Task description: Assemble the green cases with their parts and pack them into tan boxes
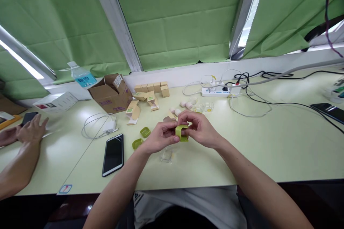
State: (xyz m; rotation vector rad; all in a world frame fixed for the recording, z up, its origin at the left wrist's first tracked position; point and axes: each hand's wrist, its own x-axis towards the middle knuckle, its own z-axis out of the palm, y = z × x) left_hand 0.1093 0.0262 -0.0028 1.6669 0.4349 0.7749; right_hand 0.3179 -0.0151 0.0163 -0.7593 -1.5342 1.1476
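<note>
Between my two hands, above the table, is a small green plastic piece with a curved band shape (180,133). My left hand (161,136) pinches its left side, and the fingers of my right hand (198,128) close on its right side. Just below lies a clear plastic box (166,155). To the left of my left hand are two small green trays, one farther back (145,132) and one nearer (137,144). Behind my hands are several pale pink rounded pieces (189,105) and clear plastic covers (208,106).
An open cardboard box (111,94), small kraft boxes (152,87) and a water bottle (82,75) stand at the back left. A phone (113,155) and a white charger (109,126) lie left. A power strip (220,91) with cables sits behind. Another person's hand (32,128) rests far left.
</note>
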